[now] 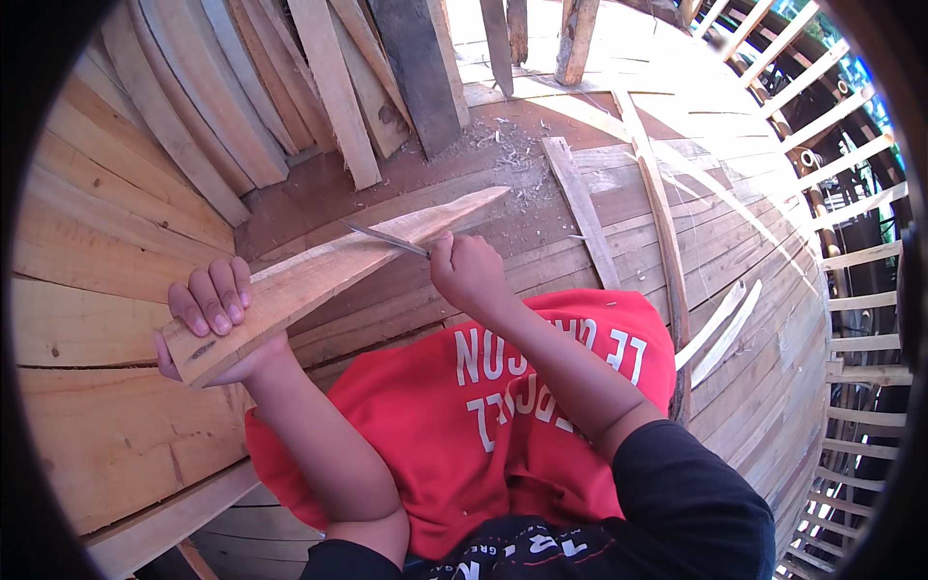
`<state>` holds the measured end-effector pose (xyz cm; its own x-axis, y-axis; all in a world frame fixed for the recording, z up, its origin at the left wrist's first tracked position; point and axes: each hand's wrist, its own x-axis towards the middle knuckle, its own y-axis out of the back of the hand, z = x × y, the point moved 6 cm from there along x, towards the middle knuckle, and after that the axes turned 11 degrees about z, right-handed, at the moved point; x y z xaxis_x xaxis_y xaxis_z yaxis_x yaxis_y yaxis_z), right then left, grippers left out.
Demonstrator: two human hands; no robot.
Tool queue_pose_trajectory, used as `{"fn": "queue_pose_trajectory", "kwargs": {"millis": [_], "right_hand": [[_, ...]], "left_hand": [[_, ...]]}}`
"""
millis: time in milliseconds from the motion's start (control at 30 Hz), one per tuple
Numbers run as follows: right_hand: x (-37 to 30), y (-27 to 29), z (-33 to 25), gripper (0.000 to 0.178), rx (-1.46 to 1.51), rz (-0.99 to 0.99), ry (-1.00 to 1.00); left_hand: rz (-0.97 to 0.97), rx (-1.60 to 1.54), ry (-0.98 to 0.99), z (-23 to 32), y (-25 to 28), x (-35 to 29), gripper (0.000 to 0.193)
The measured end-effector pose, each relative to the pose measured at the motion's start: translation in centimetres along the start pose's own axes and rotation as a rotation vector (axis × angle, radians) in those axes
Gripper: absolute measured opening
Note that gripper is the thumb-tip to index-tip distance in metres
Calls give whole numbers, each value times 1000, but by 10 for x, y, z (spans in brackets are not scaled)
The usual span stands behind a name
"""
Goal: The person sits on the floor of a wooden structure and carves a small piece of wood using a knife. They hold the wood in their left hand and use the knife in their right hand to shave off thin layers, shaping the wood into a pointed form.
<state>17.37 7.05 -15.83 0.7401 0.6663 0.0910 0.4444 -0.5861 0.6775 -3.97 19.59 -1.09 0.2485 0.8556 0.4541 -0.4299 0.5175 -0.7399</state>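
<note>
A long wooden plank (pixel 338 256), tapering to a point at its far right end, slants up across the middle in front of me. My left hand (pixel 217 309) grips its wide near end, fingers over the top and the palm beneath. In my right hand (pixel 469 274) is a knife; the fist wraps its handle, which is mostly hidden. The knife's thin blade (pixel 387 238) points left and lies across the plank's upper face, about two thirds of the way toward the tip. Below the plank, a red cloth with white lettering (pixel 464 396) covers my lap.
Several boards (pixel 208 97) lean upright at the back left, beside a plank wall (pixel 106 329). Wood shavings (pixel 512 145) litter the slatted floor (pixel 744 387). Loose strips (pixel 580 208) and two pale curved slivers (pixel 725 329) lie to the right. A slatted railing (pixel 865 300) bounds the far right.
</note>
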Motion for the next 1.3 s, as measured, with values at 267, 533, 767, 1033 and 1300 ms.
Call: {"fn": "queue_pose_trajectory", "kwargs": {"millis": [267, 533, 767, 1033, 1300], "right_hand": [[34, -13, 62, 43, -307, 165, -6], [24, 8, 38, 44, -97, 40, -124], [50, 5, 98, 50, -253, 54, -158], [11, 16, -1, 54, -96, -81, -172], [67, 10, 164, 56, -191, 122, -361]], "left_hand": [[31, -25, -40, 5, 20, 3, 40], [-34, -8, -39, -2, -21, 4, 36], [-20, -8, -28, -3, -11, 2, 42], [-34, 12, 5, -3, -20, -1, 32], [-27, 3, 7, -5, -14, 4, 32]]}}
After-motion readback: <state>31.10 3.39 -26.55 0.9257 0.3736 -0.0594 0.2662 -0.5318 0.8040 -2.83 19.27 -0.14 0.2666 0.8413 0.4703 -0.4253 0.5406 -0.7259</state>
